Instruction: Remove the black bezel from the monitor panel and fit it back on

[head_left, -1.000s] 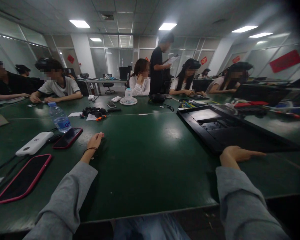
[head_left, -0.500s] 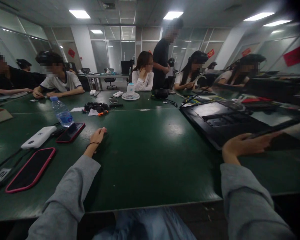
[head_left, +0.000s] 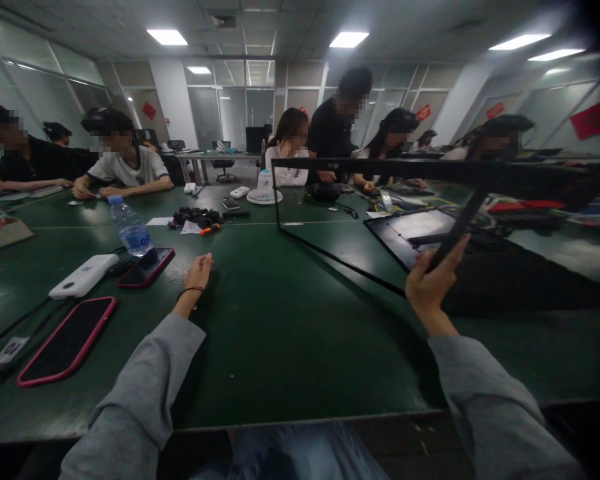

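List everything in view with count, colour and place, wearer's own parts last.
Table: 1, green, foreground
Rectangular frame: 1, black, right of centre
Flat casing: 1, black, right
Red-rimmed smartphones: 2, dark, left
Power-bank-like device: 1, white, left
Bottle: 1, clear, blue cap, left
Gear pile: 1, black-orange, mid-left
Fan: 1, white and blue, far middle
Small phone: 1, grey, near fan
Carton: 1, tan, left edge
People: several, black or white tops, across table
Wall signs: several, red, background
Ceiling lights: several, white, overhead
Left hand: 1, bare, left of centre
Right hand: 1, bare, gripping frame
Sleeves: 2, grey, foreground
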Demonstrator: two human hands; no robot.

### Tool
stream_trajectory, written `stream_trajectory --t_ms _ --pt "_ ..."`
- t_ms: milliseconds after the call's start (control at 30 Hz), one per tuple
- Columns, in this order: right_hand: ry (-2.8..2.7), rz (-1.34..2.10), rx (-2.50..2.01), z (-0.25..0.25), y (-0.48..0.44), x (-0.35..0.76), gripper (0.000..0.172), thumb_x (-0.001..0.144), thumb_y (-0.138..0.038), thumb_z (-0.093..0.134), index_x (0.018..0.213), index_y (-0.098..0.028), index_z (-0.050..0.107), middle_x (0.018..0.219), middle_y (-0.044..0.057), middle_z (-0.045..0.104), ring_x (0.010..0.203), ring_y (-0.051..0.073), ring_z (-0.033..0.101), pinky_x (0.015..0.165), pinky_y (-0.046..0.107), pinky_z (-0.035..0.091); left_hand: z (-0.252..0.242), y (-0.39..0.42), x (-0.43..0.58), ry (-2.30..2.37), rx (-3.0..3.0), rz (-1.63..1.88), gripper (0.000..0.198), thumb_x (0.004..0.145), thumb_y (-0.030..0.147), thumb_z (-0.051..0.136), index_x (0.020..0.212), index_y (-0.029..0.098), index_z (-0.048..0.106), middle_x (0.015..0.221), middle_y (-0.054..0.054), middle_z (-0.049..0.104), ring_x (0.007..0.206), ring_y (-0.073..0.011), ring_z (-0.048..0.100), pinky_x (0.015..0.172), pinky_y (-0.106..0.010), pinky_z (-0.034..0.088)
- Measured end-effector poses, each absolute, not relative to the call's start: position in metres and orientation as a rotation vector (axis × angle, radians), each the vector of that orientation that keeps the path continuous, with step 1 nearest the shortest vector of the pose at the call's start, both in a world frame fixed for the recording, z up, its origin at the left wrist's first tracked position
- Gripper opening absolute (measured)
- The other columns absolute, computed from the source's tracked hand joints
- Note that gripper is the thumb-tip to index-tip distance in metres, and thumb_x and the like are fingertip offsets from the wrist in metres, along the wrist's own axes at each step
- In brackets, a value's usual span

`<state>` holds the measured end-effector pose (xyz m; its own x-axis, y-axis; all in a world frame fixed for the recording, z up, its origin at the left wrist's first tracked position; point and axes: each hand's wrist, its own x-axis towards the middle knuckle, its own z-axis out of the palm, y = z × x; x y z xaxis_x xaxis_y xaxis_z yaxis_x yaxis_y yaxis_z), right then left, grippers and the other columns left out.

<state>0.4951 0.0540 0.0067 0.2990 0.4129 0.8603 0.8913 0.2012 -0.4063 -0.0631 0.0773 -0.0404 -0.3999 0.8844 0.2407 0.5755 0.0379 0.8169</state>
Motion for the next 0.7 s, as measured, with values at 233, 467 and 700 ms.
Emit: stream_trajectory --t_ms 233,467,700 --pt "-1.404 -0.173 -1.503 -0.006 0.074 0.482 0.066 0.099 -0.047 0.029 0.154 -0.011 0.027 0.083 0.010 0.066 0.071 0.027 0.065 0.080 0.046 0.053 -0.028 0.064 -0.038 1.849 1.674 1.661 0.064 0.091 0.055 0.053 0.142 0.017 0.041 0.129 -0.014 0.065 0.105 -0.0215 0.068 0.090 -0.036 0.051" --pt "-1.484 -0.040 -1.663 -0.031 0.107 0.501 0.061 0.085 -0.044 0.054 0.137 -0.012 0.051 0.096 0.014 0.071 0.088 0.031 0.068 0.086 0.046 0.051 -0.030 0.064 -0.033 2.028 1.794 1.331 0.040 0.095 0.043 0.047 0.125 0.019 0.059 0.104 -0.008 0.073 0.088 -0.0226 0.070 0.087 -0.039 0.052" --pt "-1.737 0.171 -1.631 -0.055 0.122 0.518 0.047 0.079 -0.037 0.057 0.119 -0.014 0.067 0.095 0.012 0.070 0.085 0.025 0.065 0.086 0.042 0.052 -0.051 0.083 -0.052 2.284 1.899 0.954 0.035 0.089 0.037 0.052 0.109 0.017 0.072 0.133 -0.014 0.064 0.131 -0.0306 0.052 0.113 -0.045 0.037"
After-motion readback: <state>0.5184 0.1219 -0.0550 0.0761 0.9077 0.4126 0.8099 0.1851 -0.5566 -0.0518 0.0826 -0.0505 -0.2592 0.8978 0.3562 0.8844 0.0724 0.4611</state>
